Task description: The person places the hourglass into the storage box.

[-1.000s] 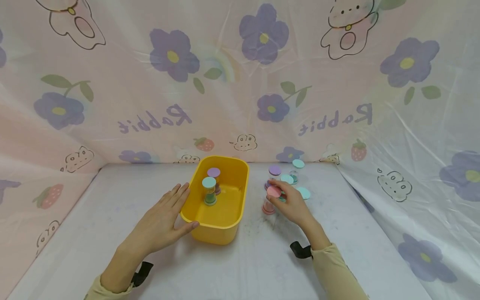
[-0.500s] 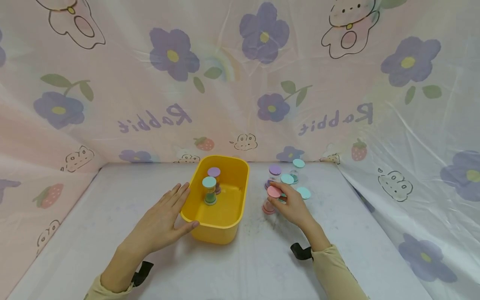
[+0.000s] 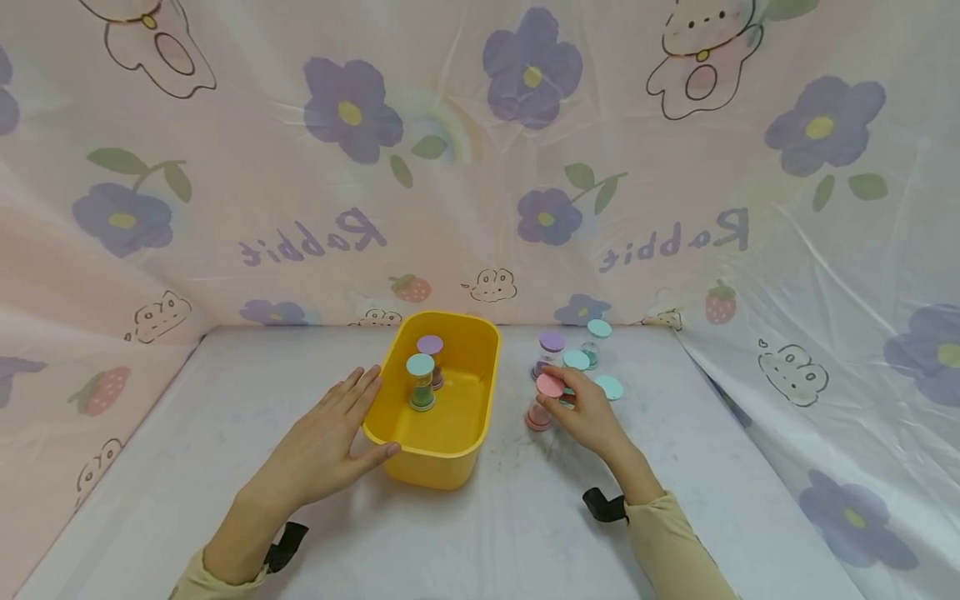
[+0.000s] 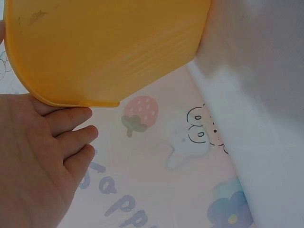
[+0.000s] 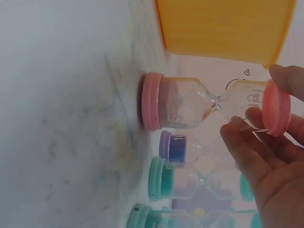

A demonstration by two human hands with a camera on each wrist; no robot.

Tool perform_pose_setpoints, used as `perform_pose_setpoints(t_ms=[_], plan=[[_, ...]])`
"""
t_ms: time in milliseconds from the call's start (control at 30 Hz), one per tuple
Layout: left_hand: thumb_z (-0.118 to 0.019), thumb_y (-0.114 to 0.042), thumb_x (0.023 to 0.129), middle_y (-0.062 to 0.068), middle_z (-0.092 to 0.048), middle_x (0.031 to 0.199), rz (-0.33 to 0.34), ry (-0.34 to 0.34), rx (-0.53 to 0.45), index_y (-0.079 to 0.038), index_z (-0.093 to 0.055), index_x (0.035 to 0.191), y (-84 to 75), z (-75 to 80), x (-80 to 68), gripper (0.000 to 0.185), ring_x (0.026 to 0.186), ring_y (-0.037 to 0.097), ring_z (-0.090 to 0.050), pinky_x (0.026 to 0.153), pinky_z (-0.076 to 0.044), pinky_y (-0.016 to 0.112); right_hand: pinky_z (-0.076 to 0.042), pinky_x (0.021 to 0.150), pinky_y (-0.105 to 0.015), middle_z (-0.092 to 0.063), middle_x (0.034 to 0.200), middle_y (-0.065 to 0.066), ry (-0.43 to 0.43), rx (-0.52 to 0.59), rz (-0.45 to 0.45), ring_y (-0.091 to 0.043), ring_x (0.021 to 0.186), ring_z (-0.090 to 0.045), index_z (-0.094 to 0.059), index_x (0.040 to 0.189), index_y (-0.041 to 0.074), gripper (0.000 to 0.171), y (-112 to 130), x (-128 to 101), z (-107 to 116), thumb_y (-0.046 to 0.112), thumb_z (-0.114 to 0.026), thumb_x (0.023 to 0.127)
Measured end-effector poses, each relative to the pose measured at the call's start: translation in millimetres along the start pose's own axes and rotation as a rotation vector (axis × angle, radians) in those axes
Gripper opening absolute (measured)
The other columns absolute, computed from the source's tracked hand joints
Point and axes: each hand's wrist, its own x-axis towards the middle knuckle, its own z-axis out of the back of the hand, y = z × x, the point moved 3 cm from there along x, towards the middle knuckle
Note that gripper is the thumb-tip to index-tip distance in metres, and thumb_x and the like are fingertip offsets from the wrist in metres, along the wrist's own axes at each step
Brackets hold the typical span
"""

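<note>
Over the last second little has moved: the right hand (image 3: 588, 414) stays at the pink-capped sand timer (image 3: 542, 402), its fingers (image 5: 247, 130) having drawn in closer round the upper bulb just under the top cap. That grip is now a light pinch on the timer's upper end, thumb on one side and fingertips on the other. The timer stands upright on the counter (image 3: 517, 533) with its base cap down, just to the right of the yellow tub (image 3: 442, 467), so judged from this it is held but not lifted.

The left hand (image 3: 330, 446) has not shifted. It lies flat and spread against the tub's left wall, fingers straight and thumb at the near corner, steadying the tub without curling round anything.

Inside the tub two timers stand upright: a teal-capped one (image 3: 421, 382) and a purple-capped one (image 3: 431, 360) just behind it at 12 o'clock.

From the pink timer, a cluster of others stands close at 12 to 2 o'clock: a purple-capped timer (image 3: 551, 353) and several teal-capped timers (image 3: 592, 358). They crowd the fingers' far side. The tub's rim rises between the pinched timer and the tub's inside.
</note>
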Motion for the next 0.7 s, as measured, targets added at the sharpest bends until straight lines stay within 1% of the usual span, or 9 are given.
perform_pose_setpoints(t_ms=[133, 333, 500, 633, 700], plan=[[-0.056, -0.068, 0.098, 0.012, -0.019, 0.173, 0.007, 0.018, 0.002, -0.002, -0.024, 0.164, 0.3, -1.0, 0.0, 0.099, 0.158, 0.036, -0.019, 0.128, -0.022, 0.055, -0.062, 0.092, -0.042, -0.065, 0.131, -0.016, -0.02, 0.006, 0.029, -0.03, 0.115, -0.065, -0.063, 0.139, 0.001, 0.049, 5, 0, 3, 0.008, -0.079, 0.093], [-0.056, -0.069, 0.097, 0.012, -0.018, 0.173, 0.012, 0.019, 0.001, -0.002, -0.023, 0.165, 0.2, -0.6, 0.0, 0.1, 0.159, 0.036, -0.019, 0.128, -0.021, 0.055, -0.063, 0.089, -0.039, -0.067, 0.128, -0.015, -0.054, 0.019, 0.098, -0.028, 0.11, -0.066, -0.063, 0.137, -0.003, 0.048, 14, 2, 7, 0.005, -0.079, 0.092], [-0.056, -0.069, 0.097, 0.011, -0.018, 0.173, 0.014, 0.019, 0.004, -0.002, -0.024, 0.165, 0.2, -0.1, 0.3, 0.1, 0.158, 0.036, -0.019, 0.128, -0.021, 0.056, -0.064, 0.087, -0.04, -0.068, 0.127, -0.016, -0.086, 0.024, 0.157, -0.029, 0.108, -0.067, -0.063, 0.135, -0.005, 0.047, 22, 4, 10, 0.001, -0.078, 0.091], [-0.056, -0.069, 0.097, 0.011, -0.018, 0.173, 0.015, 0.021, 0.005, -0.002, -0.023, 0.165, -0.2, 0.3, 0.3, 0.1, 0.158, 0.036, -0.019, 0.128, -0.021, 0.056, -0.064, 0.086, -0.034, -0.069, 0.123, -0.015, -0.116, 0.012, 0.212, -0.028, 0.105, -0.068, -0.065, 0.134, -0.004, 0.044, 29, 6, 14, -0.001, -0.077, 0.091], [-0.056, -0.068, 0.098, 0.012, -0.019, 0.172, 0.01, 0.015, 0.008, -0.001, -0.024, 0.164, -0.4, 0.4, 0.2, 0.099, 0.158, 0.037, -0.02, 0.127, -0.022, 0.056, -0.063, 0.087, -0.028, -0.069, 0.122, -0.015, -0.132, 0.009, 0.238, -0.028, 0.104, -0.069, -0.065, 0.133, -0.002, 0.043, 33, 7, 15, 0.0, -0.077, 0.092]])
